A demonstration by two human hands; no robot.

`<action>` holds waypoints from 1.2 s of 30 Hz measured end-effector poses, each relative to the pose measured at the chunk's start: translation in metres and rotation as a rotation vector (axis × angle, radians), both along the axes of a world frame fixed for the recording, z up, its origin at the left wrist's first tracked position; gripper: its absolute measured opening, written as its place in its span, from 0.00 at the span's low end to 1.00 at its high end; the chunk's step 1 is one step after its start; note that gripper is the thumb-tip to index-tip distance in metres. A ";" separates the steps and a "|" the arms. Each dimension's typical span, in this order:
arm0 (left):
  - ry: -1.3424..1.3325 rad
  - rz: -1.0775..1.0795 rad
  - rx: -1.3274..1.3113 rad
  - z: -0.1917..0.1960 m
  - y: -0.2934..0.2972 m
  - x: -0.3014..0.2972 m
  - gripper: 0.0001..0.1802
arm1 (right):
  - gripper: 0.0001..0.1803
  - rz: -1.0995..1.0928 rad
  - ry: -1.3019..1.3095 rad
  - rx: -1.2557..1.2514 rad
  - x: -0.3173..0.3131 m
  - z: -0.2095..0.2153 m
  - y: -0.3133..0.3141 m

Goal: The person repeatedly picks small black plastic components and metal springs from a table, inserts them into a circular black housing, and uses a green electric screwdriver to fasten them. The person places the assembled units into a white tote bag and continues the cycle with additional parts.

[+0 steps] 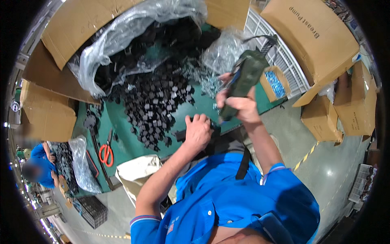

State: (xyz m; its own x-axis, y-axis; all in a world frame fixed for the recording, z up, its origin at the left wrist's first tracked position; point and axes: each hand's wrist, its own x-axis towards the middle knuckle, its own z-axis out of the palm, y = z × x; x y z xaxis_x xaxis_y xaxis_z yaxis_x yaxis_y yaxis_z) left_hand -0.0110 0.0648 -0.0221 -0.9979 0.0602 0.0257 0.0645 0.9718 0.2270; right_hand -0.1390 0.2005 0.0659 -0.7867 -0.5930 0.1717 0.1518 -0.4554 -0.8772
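My right hand (243,106) is raised over the table's front edge, its fingers wrapped round a long, blocky dark green tool (245,75). Motion blurs the tool, and its exact kind does not show; a black strap or cord hangs at its far end. Lower and to the left, my left hand (198,132) is closed over a black plastic part (180,135) at the near edge. Most of that part is hidden under the fingers. Just beyond lies a large heap of small black plastic pieces (152,110). Loose silver screws (209,83) are piled between the heap and the tool.
Behind the heap, a carton lined with clear plastic (91,71) holds black parts. Orange-handled scissors (106,154) lie left on the green table (118,118). A small box of bluish screws (275,84) stands right, beside a white crate (280,44). Another person (42,162) works far left.
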 end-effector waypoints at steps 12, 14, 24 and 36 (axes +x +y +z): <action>0.088 0.109 0.099 0.087 -0.017 0.045 0.28 | 0.31 -0.569 0.709 1.570 -0.046 -0.072 0.095; 0.008 0.187 0.013 0.110 -0.039 0.083 0.25 | 0.24 -0.605 0.711 1.555 -0.054 -0.060 0.103; -0.465 0.780 -0.031 0.030 -0.125 0.250 0.14 | 0.06 -0.586 0.688 1.828 -0.126 -0.089 0.154; 0.485 0.505 -0.032 0.061 -0.278 -0.085 0.12 | 0.10 -0.768 0.554 1.639 -0.113 -0.094 0.160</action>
